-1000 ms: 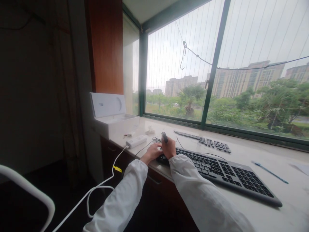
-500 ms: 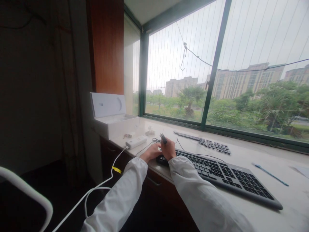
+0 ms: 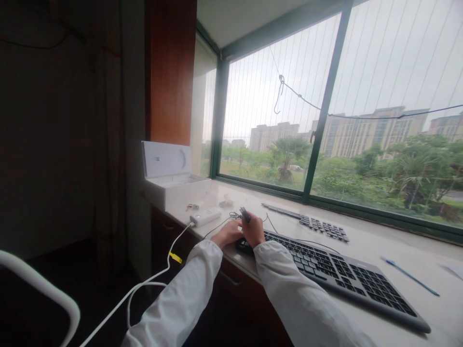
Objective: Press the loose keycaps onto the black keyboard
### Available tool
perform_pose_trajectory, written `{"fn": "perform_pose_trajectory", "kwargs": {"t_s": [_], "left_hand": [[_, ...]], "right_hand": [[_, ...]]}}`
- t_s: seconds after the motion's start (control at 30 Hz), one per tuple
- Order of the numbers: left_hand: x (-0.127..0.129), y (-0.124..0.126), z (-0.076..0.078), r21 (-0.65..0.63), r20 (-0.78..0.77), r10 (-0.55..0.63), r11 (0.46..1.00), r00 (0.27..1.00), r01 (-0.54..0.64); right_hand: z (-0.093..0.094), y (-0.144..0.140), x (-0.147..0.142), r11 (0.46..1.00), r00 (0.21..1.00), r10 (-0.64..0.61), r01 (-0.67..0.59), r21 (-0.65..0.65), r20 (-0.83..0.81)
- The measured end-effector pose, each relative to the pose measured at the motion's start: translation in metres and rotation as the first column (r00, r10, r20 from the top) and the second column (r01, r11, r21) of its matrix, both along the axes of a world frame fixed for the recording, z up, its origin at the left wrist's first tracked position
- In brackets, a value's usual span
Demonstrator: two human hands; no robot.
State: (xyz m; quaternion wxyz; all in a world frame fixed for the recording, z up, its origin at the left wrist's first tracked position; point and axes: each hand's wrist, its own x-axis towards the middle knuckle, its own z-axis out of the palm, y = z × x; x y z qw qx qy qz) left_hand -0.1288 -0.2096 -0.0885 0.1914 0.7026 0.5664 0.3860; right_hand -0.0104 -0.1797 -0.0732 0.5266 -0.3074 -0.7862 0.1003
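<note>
**While the right hand point(image 3: 255, 232) is closed around a dark object point(image 3: 245, 215), the left hand point(image 3: 227, 234) meets it at the left end of a keyboard point(image 3: 343, 273)**

Where it pokes up out of the fist, the dark object tilts to the left, above the keyboard's left end. The right hand's grip is wrapped snugly round it. The left hand's grip is bent, its fingers against the right hand; their tips are partly hidden, so I cannot tell how far it is open or whether it has hold of anything.

Under the hands, the black keyboard slants across the pale desk point(image 3: 446, 308) toward the near right. On its far side lies a flat group of dark keys point(image 3: 323, 228), with a narrow dark bar point(image 3: 281, 210) reaching left from it. Farther right is a slim blue stick point(image 3: 412, 277).

Just beyond the left hand is a tangled dark cable point(image 3: 235, 215). Left of that lies a white power strip point(image 3: 205, 217), its white cord point(image 3: 159, 273) dropping over the desk edge to the near left, with a yellow tag point(image 3: 175, 258) beside the cord. Farther left stands a white box point(image 3: 186, 193), lid raised. A green-framed window point(image 3: 315, 159) rises behind the desk, showing trees point(image 3: 289, 149) and tall buildings point(image 3: 376, 129).
</note>
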Motion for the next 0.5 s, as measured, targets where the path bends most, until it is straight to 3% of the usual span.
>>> {"fn": "perform_pose_trajectory", "kwargs": {"t_s": [0.5], "left_hand": [[0.0001,-0.0011,0.001,0.045,-0.04,-0.013,0.999,0.999,0.015]], "right_hand": [[-0.0031,0.0044,0.0001,0.999,0.999,-0.012,0.013,0.03,-0.031]]}}
